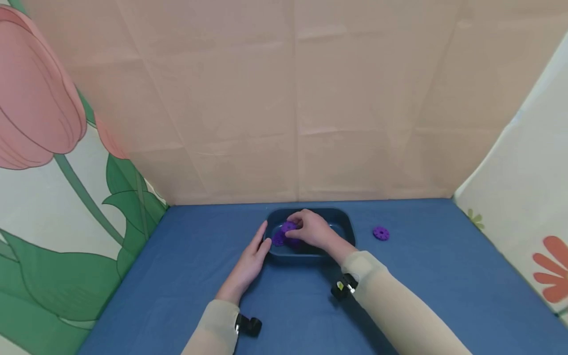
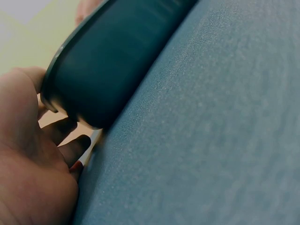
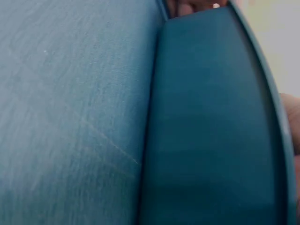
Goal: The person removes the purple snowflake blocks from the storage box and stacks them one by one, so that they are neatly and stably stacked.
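A dark blue tray [image 1: 309, 257] rests on the blue-covered table, with purple notched discs [image 1: 278, 238] at its left inside. My right hand [image 1: 313, 230] reaches over the tray from the right and pinches a purple notched disc [image 1: 289, 226] between thumb and fingers. My left hand [image 1: 251, 256] lies along the tray's left side, fingers extended, thumb by the near left corner. In the left wrist view, that hand [image 2: 33, 145] touches the tray wall [image 2: 103, 65]. The tray's wall [image 3: 211, 122] covers most of my right fingers in the right wrist view.
Another purple notched disc [image 1: 380, 233] lies on the table [image 1: 426, 266] right of the tray. A beige cloth wall [image 1: 293, 108] rises behind the table's far edge. Printed walls stand at the left and right, with a tulip [image 1: 37, 93] on the left one.
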{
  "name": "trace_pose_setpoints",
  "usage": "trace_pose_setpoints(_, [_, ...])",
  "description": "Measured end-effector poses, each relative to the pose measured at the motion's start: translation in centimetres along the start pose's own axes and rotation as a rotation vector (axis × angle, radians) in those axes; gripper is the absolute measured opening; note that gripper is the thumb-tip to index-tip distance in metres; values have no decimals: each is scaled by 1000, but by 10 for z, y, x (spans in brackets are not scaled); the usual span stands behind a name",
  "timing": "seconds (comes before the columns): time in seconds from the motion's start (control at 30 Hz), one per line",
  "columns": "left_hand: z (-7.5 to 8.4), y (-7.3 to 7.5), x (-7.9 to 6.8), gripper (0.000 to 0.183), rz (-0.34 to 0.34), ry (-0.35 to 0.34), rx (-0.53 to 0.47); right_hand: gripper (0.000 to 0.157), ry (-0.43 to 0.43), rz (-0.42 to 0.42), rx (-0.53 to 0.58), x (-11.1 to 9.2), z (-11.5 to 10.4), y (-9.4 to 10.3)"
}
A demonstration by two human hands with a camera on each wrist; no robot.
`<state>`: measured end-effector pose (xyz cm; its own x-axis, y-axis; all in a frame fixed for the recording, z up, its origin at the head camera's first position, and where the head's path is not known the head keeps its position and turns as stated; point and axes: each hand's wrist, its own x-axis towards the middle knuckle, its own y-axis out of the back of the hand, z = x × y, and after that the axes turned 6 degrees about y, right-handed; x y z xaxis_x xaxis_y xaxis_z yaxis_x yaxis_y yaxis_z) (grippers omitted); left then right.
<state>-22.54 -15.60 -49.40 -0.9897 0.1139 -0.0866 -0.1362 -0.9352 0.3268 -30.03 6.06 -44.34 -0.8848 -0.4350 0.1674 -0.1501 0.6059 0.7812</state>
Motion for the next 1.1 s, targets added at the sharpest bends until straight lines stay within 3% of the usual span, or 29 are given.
trace_pose_setpoints(0.7, [3, -2, 0, 68, -1, -13, 6, 48, 68, 244, -47, -61, 10, 56])
trace_pose_setpoints(0.87, [8, -1, -3, 66, -8, -10, 13, 45, 75, 285, -46, -76, 18, 70])
trace_pose_setpoints(1.1, [3, -3, 0, 67, 12, -15, 25, 45, 54, 323, -67, -93, 36, 85])
